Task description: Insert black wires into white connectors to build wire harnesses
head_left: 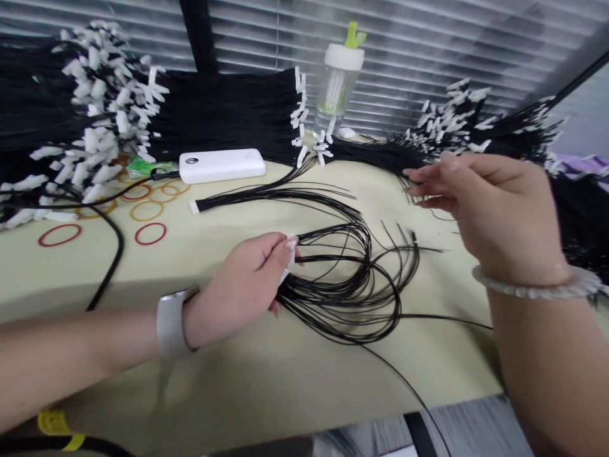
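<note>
My left hand is closed on the white connectors of a black wire harness, thumb on top. From there the thin black wires loop to the right across the table, and some loose ends turn back upward. My right hand is raised at the right, thumb and fingers pinched together beside the far wire bundles. Whatever lies between those fingertips is too small to make out. Behind the loops rests another black wire bundle with a white connector at its left end.
A white power bank with a black cable lies behind my left hand. Red rubber bands and yellow ones lie nearby. Large stacks of black wires with white connectors line the back. A clear bottle stands by the blinds.
</note>
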A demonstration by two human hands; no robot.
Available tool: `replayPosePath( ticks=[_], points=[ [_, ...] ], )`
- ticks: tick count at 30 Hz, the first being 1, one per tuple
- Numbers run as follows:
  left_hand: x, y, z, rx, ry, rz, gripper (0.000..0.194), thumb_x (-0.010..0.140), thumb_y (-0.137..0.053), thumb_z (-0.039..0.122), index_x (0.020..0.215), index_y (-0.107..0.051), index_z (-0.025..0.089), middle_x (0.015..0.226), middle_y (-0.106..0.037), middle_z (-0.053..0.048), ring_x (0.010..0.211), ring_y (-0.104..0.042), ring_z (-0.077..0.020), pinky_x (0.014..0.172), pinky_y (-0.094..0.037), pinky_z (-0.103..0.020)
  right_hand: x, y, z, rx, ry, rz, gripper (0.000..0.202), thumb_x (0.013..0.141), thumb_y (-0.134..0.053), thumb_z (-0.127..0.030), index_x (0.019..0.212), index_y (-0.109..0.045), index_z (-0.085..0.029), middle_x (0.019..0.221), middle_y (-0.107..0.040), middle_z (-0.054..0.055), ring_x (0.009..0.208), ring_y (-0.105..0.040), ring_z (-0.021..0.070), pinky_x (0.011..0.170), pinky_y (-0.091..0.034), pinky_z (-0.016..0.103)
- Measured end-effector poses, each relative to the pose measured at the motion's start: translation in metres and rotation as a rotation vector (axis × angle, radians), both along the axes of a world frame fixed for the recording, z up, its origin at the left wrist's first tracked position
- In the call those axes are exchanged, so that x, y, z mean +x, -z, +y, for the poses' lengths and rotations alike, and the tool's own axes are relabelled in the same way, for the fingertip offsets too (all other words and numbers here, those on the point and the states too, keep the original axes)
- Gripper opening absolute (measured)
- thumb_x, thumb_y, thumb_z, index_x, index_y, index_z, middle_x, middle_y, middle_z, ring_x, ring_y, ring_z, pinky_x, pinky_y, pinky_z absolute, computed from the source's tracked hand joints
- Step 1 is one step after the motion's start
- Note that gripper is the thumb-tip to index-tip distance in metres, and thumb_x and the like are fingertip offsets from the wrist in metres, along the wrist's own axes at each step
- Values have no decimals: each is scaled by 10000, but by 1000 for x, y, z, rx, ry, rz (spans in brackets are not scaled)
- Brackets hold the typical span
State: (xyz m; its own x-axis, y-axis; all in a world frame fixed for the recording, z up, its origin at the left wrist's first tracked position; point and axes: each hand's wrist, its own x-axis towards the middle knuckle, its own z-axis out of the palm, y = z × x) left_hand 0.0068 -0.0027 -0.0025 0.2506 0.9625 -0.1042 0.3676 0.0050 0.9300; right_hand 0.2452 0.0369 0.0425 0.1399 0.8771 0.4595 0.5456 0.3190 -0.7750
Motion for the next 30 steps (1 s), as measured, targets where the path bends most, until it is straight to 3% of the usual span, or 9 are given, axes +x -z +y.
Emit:
replayPosePath(
  ticks=[4,8,11,14,17,19,22,27,30],
  points=[
    [1,-1,1,-8,-4,-13,326,812,-344,460,706,-488,187,569,-393,41,390,-456,-65,305,-456,-171,-7,0,-3,-229,-147,-251,297,760,-510,-442,859,-625,-186,806,-626,48,646,-579,116,542,-474,231],
    [0,0,3,-15,-33,-50,345,813,-332,478,701,-477,185,608,-423,35,394,-452,-56,305,-452,-163,-4,-3,-5,-451,-317,-494,282,752,-513,-444,836,-615,-194,591,-536,-8,503,-460,71,427,-357,188],
    [-1,0,4,-33,-47,-61,349,811,-330,483,688,-464,186,588,-420,40,386,-458,-59,311,-457,-172,-1,-1,-4,-461,-424,-556,285,752,-517,-421,929,-584,-208,506,-426,-51,431,-351,52,388,-290,182],
    [-1,-1,4,-52,-50,-54,349,810,-330,486,697,-468,186,555,-413,45,379,-466,-68,315,-458,-181,-5,3,-4,-421,-462,-654,300,745,-530,-374,1010,-544,-236,468,-406,-76,395,-322,49,377,-261,180],
    [0,-2,4,-53,-49,-54,352,806,-336,491,702,-476,185,545,-410,46,379,-464,-69,314,-455,-179,-10,5,-3,-349,-331,-816,139,742,-520,-320,802,-597,-219,459,-460,-64,387,-362,47,406,-280,189],
    [0,-1,5,-49,-49,-55,360,803,-338,498,698,-477,183,558,-413,43,385,-464,-67,318,-458,-177,-11,2,-3,-320,-207,-822,140,744,-511,-310,715,-596,-203,481,-515,-44,397,-418,58,433,-314,202],
    [0,-1,5,-54,-50,-54,365,804,-331,505,721,-483,184,585,-437,37,387,-470,-64,323,-459,-177,-7,-3,-3,-303,-55,-728,147,743,-504,-298,726,-607,-194,466,-542,-30,400,-477,86,441,-348,214],
    [-1,-1,4,-54,-58,-47,357,806,-334,496,718,-478,181,592,-441,33,393,-473,-65,327,-457,-180,4,-4,4,-24,226,-618,114,710,-528,-236,718,-628,-182,481,-577,-19,404,-511,89,502,-393,228],
    [-1,-2,4,-60,-65,-40,347,809,-332,485,733,-484,182,590,-431,38,375,-463,-60,320,-456,-181,6,-2,4,87,322,-503,133,722,-530,-253,710,-621,-157,510,-590,7,413,-526,90,484,-402,223]
  ],
)
